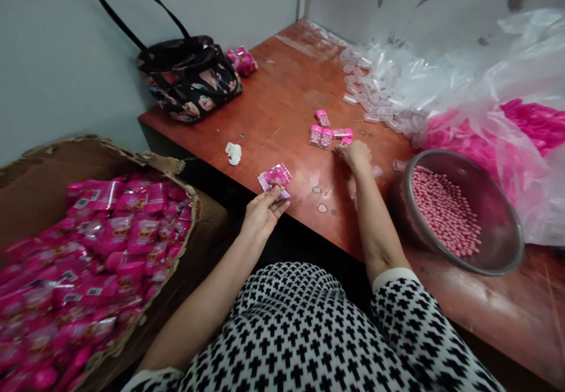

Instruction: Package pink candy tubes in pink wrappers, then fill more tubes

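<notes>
Red-brown table (286,100) first: IMO it pays to work low over its bare middle and slide stuff rather than lift it. Cardboard box (207,218) sits just off the left part of the near edge, so anything that slips there has a drop beside it. Loose clear tubes (388,86) spread along the back edge, and a flowery handbag (189,80) fills the left corner. Metal-looking bowl (497,227) stands toward the right part of the near edge, so tuck that right elbow in, not out.

Hands next. Left hand (259,214) is at the near edge, thumb and fingers pinching some pink packets (274,180); a light pinch on one side looks smartest, since thin film probably creases easily. Right hand (355,154) reaches to mid-table, fingers bent down at a bunch of little pink-capped bottles (326,139). Can't tell if they've actually closed on one. I'd go for the cap and leave the neighbours alone, they're packed pretty tight.

Best open room is left of the bottles, with just a white scrap (233,153) near the edge. Pink beads (444,212) are in the bowl, well clear.
</notes>
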The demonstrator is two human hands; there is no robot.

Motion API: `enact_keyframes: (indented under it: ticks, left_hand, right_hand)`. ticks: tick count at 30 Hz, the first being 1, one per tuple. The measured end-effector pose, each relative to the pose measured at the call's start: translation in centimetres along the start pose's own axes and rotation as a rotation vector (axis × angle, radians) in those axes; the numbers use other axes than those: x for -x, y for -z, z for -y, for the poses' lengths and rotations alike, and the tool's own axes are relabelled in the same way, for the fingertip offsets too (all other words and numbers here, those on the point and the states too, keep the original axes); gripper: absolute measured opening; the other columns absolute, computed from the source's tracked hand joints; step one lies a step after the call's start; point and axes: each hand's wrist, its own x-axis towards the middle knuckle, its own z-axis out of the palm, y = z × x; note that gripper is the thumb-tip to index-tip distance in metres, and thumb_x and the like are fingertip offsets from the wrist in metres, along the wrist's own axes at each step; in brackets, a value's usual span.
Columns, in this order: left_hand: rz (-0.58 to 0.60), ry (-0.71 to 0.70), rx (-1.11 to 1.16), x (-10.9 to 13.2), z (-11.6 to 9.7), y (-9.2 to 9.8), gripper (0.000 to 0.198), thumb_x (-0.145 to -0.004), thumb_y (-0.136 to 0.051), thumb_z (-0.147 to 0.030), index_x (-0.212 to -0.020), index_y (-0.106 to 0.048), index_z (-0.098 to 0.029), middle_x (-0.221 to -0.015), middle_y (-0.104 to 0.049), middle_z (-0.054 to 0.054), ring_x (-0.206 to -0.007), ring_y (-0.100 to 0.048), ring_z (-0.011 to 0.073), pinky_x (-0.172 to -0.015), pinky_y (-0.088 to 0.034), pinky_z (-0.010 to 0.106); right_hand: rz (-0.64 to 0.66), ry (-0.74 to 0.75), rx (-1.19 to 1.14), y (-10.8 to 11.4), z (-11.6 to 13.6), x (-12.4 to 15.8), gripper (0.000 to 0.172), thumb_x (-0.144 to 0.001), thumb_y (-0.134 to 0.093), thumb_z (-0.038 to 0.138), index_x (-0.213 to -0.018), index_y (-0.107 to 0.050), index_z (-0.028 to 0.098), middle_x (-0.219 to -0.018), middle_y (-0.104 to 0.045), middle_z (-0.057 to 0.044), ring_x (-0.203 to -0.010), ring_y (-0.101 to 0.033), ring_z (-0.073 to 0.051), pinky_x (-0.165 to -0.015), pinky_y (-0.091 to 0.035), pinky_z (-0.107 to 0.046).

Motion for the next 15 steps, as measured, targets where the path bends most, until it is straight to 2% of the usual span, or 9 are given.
enact_keyframes:
  ticks: [2,4,6,8,10,12,15]
  left_hand:
    - [-0.027,0.017,0.097,-0.1,-0.3,-0.3,0.007,-0.074,-0.070,-0.017,-0.076,-0.065,-0.013,-0.067,-0.068,0.003,-0.063,-0.067,0.0126,-0.063,-0.056,0.024]
    - [-0.051,0.024,0.176,-0.1,-0.5,-0.5,0.009,-0.074,-0.071,-0.019,-0.075,-0.064,-0.014,-0.068,-0.068,0.002,-0.067,-0.067,0.0131,-0.068,-0.056,0.025]
    - [-0.062,0.020,0.242,-0.1,-0.5,-0.6,0.011,-0.073,-0.073,-0.020,-0.074,-0.063,-0.015,-0.070,-0.068,0.002,-0.070,-0.068,0.0131,-0.075,-0.055,0.027]
    - [-0.064,0.006,0.285,-0.1,-0.3,-0.7,0.012,-0.072,-0.073,-0.021,-0.075,-0.063,-0.015,-0.074,-0.068,0.002,-0.075,-0.068,0.0136,-0.079,-0.054,0.028]
    - [-0.060,-0.009,0.305,-0.1,0.0,-0.7,0.013,-0.072,-0.074,-0.022,-0.077,-0.064,-0.016,-0.077,-0.069,0.003,-0.078,-0.068,0.0141,-0.080,-0.054,0.028]
    - [-0.050,-0.013,0.313,0.0,0.2,-0.7,0.014,-0.072,-0.074,-0.024,-0.078,-0.065,-0.016,-0.077,-0.069,0.003,-0.076,-0.067,0.0137,-0.077,-0.054,0.026]
    - [-0.021,-0.008,0.326,0.2,0.5,-1.0,0.014,-0.072,-0.074,-0.024,-0.075,-0.064,-0.014,-0.075,-0.069,0.002,-0.068,-0.066,0.0110,-0.070,-0.053,0.022]
  right_hand:
    - [0.003,0.008,-0.037,-0.1,-0.6,0.3,0.035,-0.070,-0.066,0.039,-0.087,-0.068,0.009,-0.091,-0.068,-0.022,-0.094,-0.064,-0.032,-0.077,-0.048,-0.038]
    - [0.014,0.071,-0.142,-0.4,-1.3,1.8,0.026,-0.070,-0.065,0.036,-0.074,-0.065,0.011,-0.071,-0.068,-0.015,-0.079,-0.066,-0.027,-0.069,-0.049,-0.034]
    - [0.069,0.165,-0.448,-0.9,-1.6,4.8,0.025,-0.073,-0.062,0.039,-0.075,-0.060,0.014,-0.060,-0.064,-0.007,-0.059,-0.063,-0.019,-0.057,-0.048,-0.028]
    - [0.187,0.241,-0.804,-1.6,-1.8,9.1,0.027,-0.074,-0.062,0.042,-0.079,-0.055,0.017,-0.059,-0.063,-0.001,-0.044,-0.055,-0.013,-0.045,-0.044,-0.024]
    - [0.331,0.289,-1.002,-2.3,-1.6,13.6,0.029,-0.073,-0.065,0.044,-0.081,-0.052,0.019,-0.054,-0.060,0.003,-0.039,-0.052,-0.011,-0.040,-0.042,-0.022]
    - [0.404,0.311,-1.085,-3.2,-1.3,17.4,0.030,-0.072,-0.068,0.043,-0.082,-0.051,0.020,-0.053,-0.058,0.005,-0.039,-0.051,-0.009,-0.039,-0.042,-0.020]
    - [0.406,0.321,-1.065,-4.5,-0.7,20.3,0.029,-0.074,-0.067,0.043,-0.084,-0.053,0.020,-0.057,-0.059,0.005,-0.041,-0.052,-0.008,-0.039,-0.042,-0.018]
